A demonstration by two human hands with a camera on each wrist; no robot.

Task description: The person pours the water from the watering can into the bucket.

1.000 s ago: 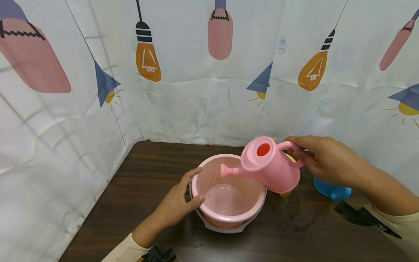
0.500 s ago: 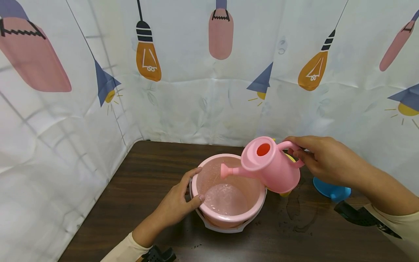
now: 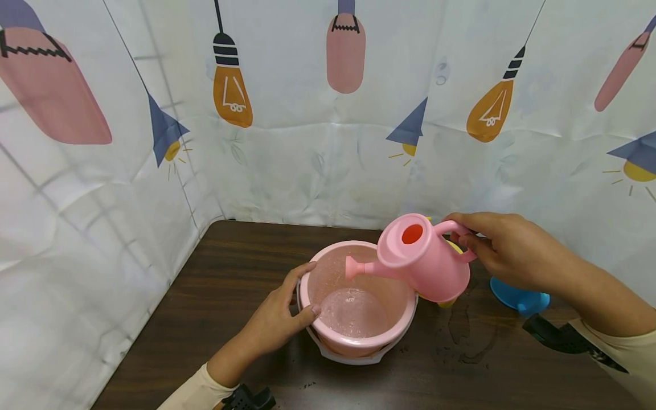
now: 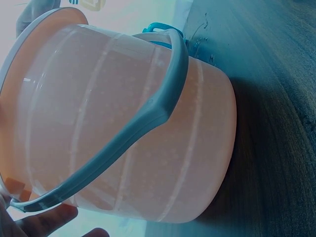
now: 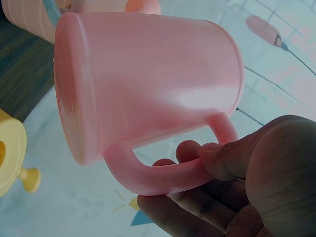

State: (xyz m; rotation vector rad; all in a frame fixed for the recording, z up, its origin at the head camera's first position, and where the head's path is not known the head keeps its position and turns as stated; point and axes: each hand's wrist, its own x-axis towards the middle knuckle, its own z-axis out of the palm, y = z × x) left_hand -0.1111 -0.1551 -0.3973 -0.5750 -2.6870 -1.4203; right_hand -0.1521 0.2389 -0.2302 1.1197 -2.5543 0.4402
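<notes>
The left hand [image 3: 279,319] grips the rim of the pink bucket [image 3: 359,296] on the bench [image 3: 230,273], thumb hooked inside and fingers curled round the outside. The bucket's base is partly hidden. The right hand [image 3: 504,250] pinches the handle of the tilted pink watering can [image 3: 422,259], spout over the bucket. A blue object [image 3: 520,296] lies half hidden behind the forearm.

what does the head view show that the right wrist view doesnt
Only the head view shows the left hand holding the bucket rim, water in the bucket, the can's spout over it, the blue thing and the table. Only the right wrist view shows the can's underside and the fingers curled under its handle. Both show the right hand holding the pink watering can and a yellow thing.
</notes>
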